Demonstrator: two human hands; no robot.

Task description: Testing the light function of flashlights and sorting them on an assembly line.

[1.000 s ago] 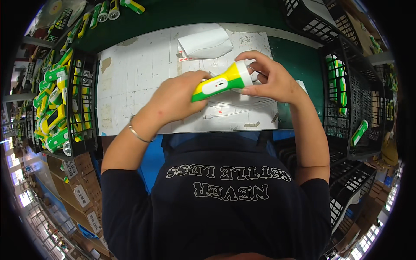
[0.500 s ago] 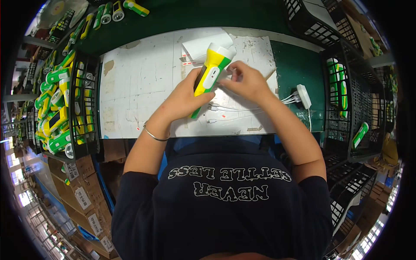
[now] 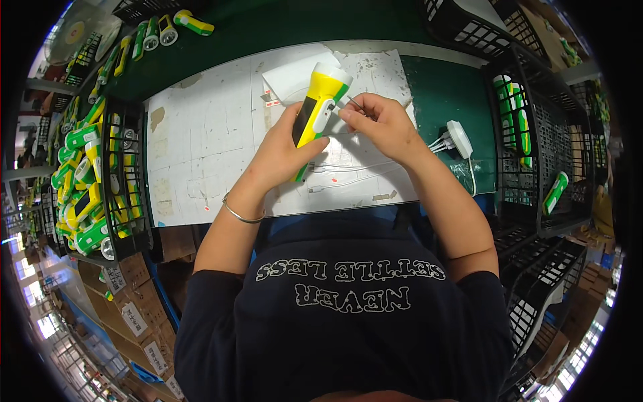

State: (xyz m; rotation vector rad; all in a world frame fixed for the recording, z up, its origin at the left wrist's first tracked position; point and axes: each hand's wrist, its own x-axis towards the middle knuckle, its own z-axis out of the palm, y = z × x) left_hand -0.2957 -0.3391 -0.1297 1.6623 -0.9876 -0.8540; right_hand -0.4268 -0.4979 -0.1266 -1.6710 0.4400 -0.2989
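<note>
My left hand (image 3: 278, 144) is wrapped round a flashlight (image 3: 324, 86) in yellow and green with a white head. The flashlight tilts up and to the right above the table, its white side panel facing up. Beside that panel, my right hand (image 3: 382, 124) pinches thumb and forefinger together against a small thing, too small and covered to name. White charging cables (image 3: 355, 167) lie on the table below the right hand, their plugs pointing left. They run to a white charger block (image 3: 459, 139) at the right.
A white sheet (image 3: 295, 74) lies behind the flashlight on the worn white board (image 3: 201, 134). At the left stands a black crate (image 3: 127, 231) full of flashlights. Another black crate (image 3: 549, 141) at the right holds several flashlights. More flashlights (image 3: 151, 40) line the far left.
My right hand's fingertips have closed in on the flashlight's side panel. The flashlight remains in my left hand. The whole view has shifted slightly.
</note>
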